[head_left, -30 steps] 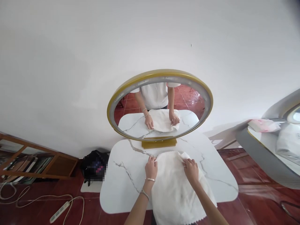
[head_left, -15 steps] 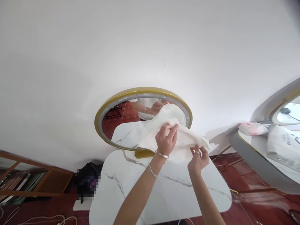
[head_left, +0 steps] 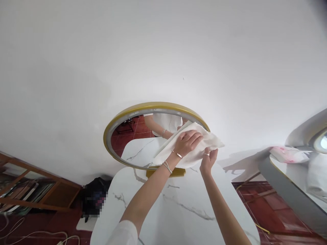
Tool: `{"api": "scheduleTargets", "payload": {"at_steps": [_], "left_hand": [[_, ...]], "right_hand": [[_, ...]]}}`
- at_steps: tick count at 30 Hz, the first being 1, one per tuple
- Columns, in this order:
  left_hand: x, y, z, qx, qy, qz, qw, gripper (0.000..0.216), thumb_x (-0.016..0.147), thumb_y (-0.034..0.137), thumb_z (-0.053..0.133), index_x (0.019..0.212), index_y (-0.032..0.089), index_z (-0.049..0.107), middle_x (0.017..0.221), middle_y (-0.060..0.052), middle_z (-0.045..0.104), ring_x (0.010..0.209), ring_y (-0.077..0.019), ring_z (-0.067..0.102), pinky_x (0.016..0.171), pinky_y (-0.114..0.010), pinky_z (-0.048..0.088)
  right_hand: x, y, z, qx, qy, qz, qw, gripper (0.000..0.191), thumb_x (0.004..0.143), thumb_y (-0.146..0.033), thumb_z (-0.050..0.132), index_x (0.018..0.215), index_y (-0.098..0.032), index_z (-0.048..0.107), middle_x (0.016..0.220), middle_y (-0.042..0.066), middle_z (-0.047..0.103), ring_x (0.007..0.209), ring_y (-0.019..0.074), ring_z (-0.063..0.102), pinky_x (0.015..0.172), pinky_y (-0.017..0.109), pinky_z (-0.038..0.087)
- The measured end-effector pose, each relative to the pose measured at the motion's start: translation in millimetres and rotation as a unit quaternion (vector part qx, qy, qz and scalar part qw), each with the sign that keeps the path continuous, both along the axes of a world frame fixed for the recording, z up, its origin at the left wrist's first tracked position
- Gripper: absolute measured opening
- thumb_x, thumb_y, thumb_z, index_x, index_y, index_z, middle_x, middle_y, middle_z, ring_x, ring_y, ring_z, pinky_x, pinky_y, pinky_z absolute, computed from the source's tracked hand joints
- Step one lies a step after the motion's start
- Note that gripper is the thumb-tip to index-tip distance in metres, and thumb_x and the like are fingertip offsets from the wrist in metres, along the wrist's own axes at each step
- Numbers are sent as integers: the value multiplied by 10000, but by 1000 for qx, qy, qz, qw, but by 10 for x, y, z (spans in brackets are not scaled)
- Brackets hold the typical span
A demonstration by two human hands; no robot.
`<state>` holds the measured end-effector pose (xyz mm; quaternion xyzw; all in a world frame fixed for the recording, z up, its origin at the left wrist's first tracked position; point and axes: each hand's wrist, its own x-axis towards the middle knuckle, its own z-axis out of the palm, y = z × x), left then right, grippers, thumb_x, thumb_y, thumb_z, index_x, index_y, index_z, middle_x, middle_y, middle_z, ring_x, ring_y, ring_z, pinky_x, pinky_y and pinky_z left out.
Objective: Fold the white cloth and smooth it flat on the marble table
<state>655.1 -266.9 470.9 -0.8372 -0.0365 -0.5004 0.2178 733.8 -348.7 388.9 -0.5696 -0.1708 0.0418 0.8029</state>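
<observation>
A round mirror (head_left: 127, 143) with a gold rim stands on a gold base at the back of a white marble-look table (head_left: 184, 211). A white cloth (head_left: 204, 143) is held up against the mirror's right side. My left hand (head_left: 187, 142) lies flat on top of the cloth with its fingers stretched out, pressing it to the glass. My right hand (head_left: 208, 160) is under the cloth's lower right edge and grips it. Bracelets sit on my left wrist and a ring on my right hand. The mirror reflects a white shirt, an arm and the tabletop.
A plain white wall fills the upper view. A wooden shelf (head_left: 33, 190) with books stands low at the left, a black bag (head_left: 95, 199) beside the table on the red tile floor. A second mirror and a pink packet (head_left: 288, 154) are at the right.
The cloth lay flat on the table a second ago. Both hands lifted it off the table and brought it up onto the mirror's right side.
</observation>
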Motion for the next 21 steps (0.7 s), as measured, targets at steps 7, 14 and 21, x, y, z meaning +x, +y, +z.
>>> {"api": "scheduleTargets", "payload": {"at_steps": [7,14,21], "left_hand": [[-185,152,612,-45,-68,68,994,185,941,239,472,1030,300,621,1200,33,650,1243,-171,504,964,-369,388],[-681,196,1050,-50,-67,131,988,357,955,338,418,1305,301,476,1369,18,533,1333,-179,399,1046,-359,300],[-1457,491,1105,-80,-180,172,965,197,943,261,420,950,205,609,1078,-72,672,1157,-214,549,943,-374,345]], "right_hand": [[59,204,698,-11,-197,-90,976,372,889,-454,469,1113,-159,506,993,74,548,938,194,525,856,383,423],[-212,499,1416,-88,-446,-204,867,340,919,-402,368,1077,-160,546,1051,128,562,998,262,508,846,453,375],[-733,793,1886,-77,-612,-156,772,364,916,-412,382,1135,-203,584,1088,124,543,1126,293,462,941,510,308]]}}
